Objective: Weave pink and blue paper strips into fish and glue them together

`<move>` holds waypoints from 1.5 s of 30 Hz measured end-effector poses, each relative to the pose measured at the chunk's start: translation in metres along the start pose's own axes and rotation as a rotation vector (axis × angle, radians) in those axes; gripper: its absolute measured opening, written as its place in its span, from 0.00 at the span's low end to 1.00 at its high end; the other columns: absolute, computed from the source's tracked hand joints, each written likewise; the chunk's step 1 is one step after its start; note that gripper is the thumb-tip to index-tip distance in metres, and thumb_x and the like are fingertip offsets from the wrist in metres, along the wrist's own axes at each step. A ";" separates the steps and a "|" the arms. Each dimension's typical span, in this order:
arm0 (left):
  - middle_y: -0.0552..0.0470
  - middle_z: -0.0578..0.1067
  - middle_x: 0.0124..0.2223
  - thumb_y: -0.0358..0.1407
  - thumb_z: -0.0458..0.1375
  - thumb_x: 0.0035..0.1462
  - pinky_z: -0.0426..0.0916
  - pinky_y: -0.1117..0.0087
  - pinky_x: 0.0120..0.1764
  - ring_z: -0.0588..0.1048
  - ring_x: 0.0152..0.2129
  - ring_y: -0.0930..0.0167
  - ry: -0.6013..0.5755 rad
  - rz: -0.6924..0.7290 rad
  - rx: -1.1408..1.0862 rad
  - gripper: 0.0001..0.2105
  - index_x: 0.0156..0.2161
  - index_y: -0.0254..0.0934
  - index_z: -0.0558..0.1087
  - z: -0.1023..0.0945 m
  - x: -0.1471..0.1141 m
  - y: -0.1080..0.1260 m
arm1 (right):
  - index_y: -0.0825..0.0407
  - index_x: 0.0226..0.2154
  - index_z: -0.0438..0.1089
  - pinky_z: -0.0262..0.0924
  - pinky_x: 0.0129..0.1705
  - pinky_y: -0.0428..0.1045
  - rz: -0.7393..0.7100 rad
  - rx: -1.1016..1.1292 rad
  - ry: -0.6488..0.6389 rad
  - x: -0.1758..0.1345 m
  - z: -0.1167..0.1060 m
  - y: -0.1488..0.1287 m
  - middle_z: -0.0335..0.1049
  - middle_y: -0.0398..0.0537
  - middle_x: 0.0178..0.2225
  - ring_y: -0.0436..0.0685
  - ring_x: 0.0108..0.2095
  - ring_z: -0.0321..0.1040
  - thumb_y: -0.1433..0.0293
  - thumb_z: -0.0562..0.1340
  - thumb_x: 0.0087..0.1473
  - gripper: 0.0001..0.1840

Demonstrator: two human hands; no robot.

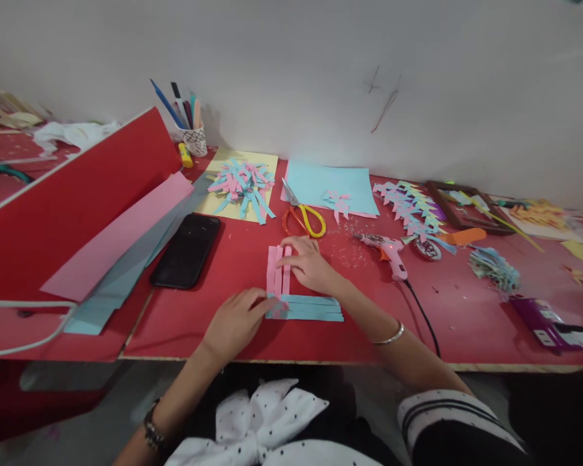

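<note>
Pink paper strips (271, 268) stand upright in the picture, side by side on the red table. Blue paper strips (315, 309) lie crosswise, running right from the pink strips' lower ends, where the two colours overlap. My left hand (236, 321) is at that overlap, with thumb and fingers closed on the left ends of the blue strips. My right hand (311, 264) reaches over from the right, its bent fingers closed at the upper part of the right-hand pink strips. The exact contact under the fingertips is partly hidden.
Scissors (304, 217) lie just beyond my right hand. A pink glue gun (388, 249) rests to the right, its cord trailing forward. A black phone (187, 251) and long paper sheets (121, 236) are at left. Behind lie cut strips (243, 184) and blue paper (330, 184).
</note>
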State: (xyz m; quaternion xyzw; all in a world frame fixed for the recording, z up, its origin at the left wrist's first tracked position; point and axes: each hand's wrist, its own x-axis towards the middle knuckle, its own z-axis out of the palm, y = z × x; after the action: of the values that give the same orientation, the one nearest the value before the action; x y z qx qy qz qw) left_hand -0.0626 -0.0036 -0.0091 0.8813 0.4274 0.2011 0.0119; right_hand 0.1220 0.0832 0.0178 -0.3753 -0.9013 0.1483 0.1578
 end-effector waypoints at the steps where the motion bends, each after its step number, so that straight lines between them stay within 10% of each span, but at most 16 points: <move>1: 0.51 0.74 0.33 0.22 0.44 0.51 0.66 0.72 0.30 0.72 0.29 0.71 -0.022 0.028 0.019 0.18 0.41 0.40 0.71 0.001 0.000 0.000 | 0.47 0.31 0.74 0.47 0.45 0.55 -0.011 0.006 -0.051 -0.004 0.000 -0.002 0.60 0.49 0.45 0.57 0.44 0.53 0.83 0.50 0.45 0.22; 8: 0.52 0.75 0.35 0.23 0.50 0.51 0.67 0.69 0.32 0.71 0.29 0.70 -0.085 0.054 0.031 0.14 0.39 0.40 0.72 0.001 0.000 0.001 | 0.42 0.32 0.75 0.43 0.45 0.56 0.012 0.015 -0.187 -0.018 0.003 -0.006 0.59 0.45 0.50 0.58 0.47 0.50 0.84 0.50 0.43 0.26; 45: 0.49 0.74 0.35 0.23 0.46 0.50 0.68 0.70 0.34 0.70 0.30 0.71 -0.042 0.035 -0.075 0.17 0.39 0.39 0.72 -0.001 0.000 0.000 | 0.48 0.39 0.71 0.40 0.44 0.58 0.141 -0.161 0.008 0.013 -0.012 0.002 0.59 0.51 0.46 0.59 0.44 0.53 0.80 0.49 0.49 0.21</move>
State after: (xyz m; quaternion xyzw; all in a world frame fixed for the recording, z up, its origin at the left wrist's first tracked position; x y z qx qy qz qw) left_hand -0.0627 -0.0041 -0.0082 0.8917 0.4036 0.1987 0.0503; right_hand 0.1191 0.0955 0.0304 -0.4500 -0.8809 0.0848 0.1198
